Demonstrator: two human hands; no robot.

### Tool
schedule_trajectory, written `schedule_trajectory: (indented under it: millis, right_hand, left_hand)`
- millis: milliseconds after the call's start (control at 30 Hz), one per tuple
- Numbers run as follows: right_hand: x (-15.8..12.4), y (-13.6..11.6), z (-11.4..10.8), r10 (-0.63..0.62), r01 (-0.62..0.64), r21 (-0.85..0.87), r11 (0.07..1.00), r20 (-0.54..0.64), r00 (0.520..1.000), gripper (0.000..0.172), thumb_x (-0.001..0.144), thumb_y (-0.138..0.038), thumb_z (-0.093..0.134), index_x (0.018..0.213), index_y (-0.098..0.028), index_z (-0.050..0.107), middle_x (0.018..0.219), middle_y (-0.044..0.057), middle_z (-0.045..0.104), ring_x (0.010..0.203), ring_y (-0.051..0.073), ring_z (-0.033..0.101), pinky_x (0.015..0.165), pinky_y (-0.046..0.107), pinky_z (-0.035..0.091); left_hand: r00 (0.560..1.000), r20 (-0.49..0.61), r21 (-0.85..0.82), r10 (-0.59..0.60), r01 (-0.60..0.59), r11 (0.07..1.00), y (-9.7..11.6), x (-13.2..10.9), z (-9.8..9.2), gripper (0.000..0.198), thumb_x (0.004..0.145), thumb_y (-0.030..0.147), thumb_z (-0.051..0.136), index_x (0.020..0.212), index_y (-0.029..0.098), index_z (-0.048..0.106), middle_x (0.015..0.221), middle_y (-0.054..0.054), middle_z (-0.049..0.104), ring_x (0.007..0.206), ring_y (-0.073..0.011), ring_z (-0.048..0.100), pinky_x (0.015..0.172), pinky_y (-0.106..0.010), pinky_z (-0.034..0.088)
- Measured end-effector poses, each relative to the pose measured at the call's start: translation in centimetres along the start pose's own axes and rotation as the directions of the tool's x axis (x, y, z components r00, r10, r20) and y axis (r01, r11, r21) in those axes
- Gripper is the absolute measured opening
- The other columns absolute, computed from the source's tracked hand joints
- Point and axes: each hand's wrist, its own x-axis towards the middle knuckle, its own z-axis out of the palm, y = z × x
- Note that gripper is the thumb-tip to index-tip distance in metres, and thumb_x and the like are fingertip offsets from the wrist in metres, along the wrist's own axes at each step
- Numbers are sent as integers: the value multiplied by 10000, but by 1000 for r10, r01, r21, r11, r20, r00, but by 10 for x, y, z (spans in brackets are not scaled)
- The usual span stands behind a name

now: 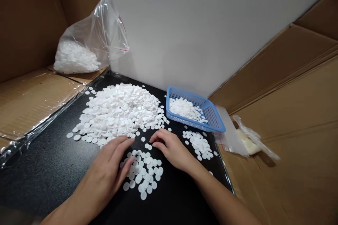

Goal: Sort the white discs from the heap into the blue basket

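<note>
Small flat white discs lie on a black tabletop (52, 168). A large heap of discs (124, 109) rises beyond my hands, and a thin loose patch of discs (144, 175) is spread between my forearms. My left hand (108, 165) is open, its fingers reaching to the near edge of the heap and its thumb over the loose patch. My right hand (171, 147) is loosely curled, thumb and forefinger slightly apart, beside a few single discs (148, 146). Nothing shows in either hand.
A blue mesh basket (195, 124) partly filled with discs stands at the back right, a small pile of discs (200, 146) before it. A clear bag of discs (76, 56) sits on cardboard at left. Another plastic bag (249, 142) lies right. Cardboard (285, 112) flanks the table.
</note>
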Motion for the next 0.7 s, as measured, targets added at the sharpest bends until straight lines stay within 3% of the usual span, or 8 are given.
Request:
schedule_trajectory:
  millis: [133,267,367,433,567,633,700]
  right_hand:
    - [0,-3,3,39,-39,8,999,-2,999,124,825,-128,747,809,-202,649,852,-12,565,776,144,557,688,260,430]
    - [-1,-9,2,80,-80,42,996,8,997,167,814,-163,758,731,-189,615,789,-19,581,698,127,539,620,238,409]
    - [-4,-8,-12,127,-131,53,990,69,990,149,828,-147,713,747,-195,597,691,-39,581,621,120,526,566,225,388]
    - [-8,-1,-30,170,-166,-67,984,65,983,130,818,-126,698,760,-202,611,683,-35,600,619,131,542,559,231,375]
    - [-15,19,-64,262,-283,-413,866,-107,959,231,776,-21,646,648,-204,584,659,-2,615,594,155,547,529,254,307]
    - [-15,23,-68,191,-248,-485,838,-164,968,241,763,-45,685,613,-201,580,689,14,605,593,158,546,527,262,305]
    - [-13,18,-59,76,-143,-438,888,-166,983,193,812,-103,690,666,-208,619,759,23,616,659,173,582,571,271,370]
  left_hand:
    - [989,143,-94,27,-13,995,4,-1,5,447,1020,430,447,1432,259,407,1294,-66,674,1128,-235,680,917,-360,588]
    - [989,149,-51,-11,19,998,2,-2,9,516,1003,494,462,1454,251,402,1323,-77,672,1133,-263,688,920,-403,597]
    - [988,156,11,18,-20,1000,-1,-7,11,546,1001,531,445,1459,236,424,1367,-91,647,1199,-284,654,981,-438,567]
    - [988,152,62,27,-37,997,-2,-12,12,544,1001,542,432,1437,218,468,1366,-105,647,1216,-301,643,995,-455,558]
    - [995,89,127,49,-60,990,-4,-20,8,495,1014,526,402,1355,205,560,1280,-112,702,1142,-300,690,963,-451,581]
    - [997,59,128,56,-63,990,-7,-23,1,462,1009,519,427,1338,232,576,1244,-89,725,1087,-282,720,933,-423,601]
    - [998,37,119,49,-53,991,-11,-28,-7,446,993,521,468,1339,264,581,1237,-66,731,1059,-271,732,909,-401,614]
